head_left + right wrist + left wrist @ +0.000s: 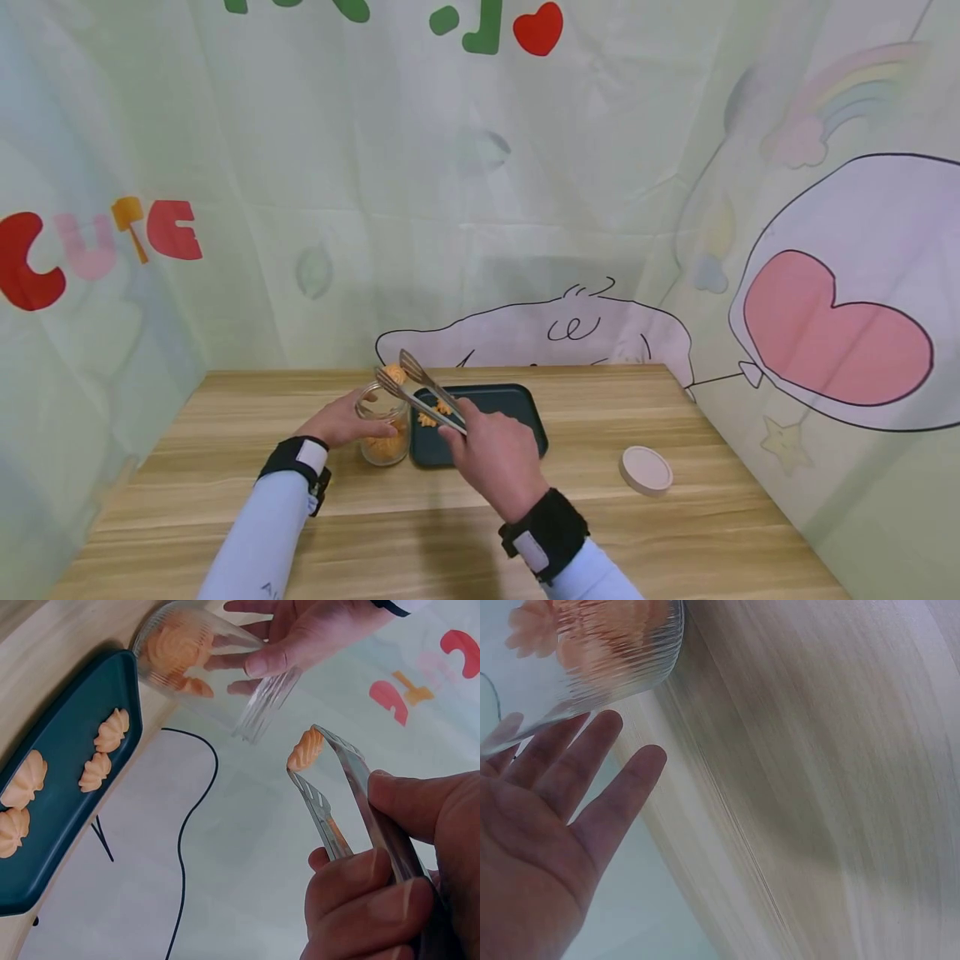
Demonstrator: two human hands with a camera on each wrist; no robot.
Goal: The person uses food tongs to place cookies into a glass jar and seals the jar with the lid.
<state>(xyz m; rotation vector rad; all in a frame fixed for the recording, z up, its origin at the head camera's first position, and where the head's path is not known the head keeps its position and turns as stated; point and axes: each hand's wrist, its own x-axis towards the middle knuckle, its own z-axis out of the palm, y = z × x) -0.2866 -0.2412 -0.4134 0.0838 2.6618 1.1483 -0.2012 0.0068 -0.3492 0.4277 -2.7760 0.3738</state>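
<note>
The left hand (pixel 341 421) grips the glass jar (pixel 384 433) to steady it on the bench (pixel 450 533). The right hand (pixel 498 458) squeezes tongs (pixel 420 392), its grip pinching an orange cookie (pixel 305 748) above the jar mouth, beside the tray (pixel 517 408).

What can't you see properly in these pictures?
- Head view: right hand and tongs cover part of the tray.
- Left wrist view: jar is blurred and cut off by the edge.
- Right wrist view: the tray runs off the left edge.
</note>
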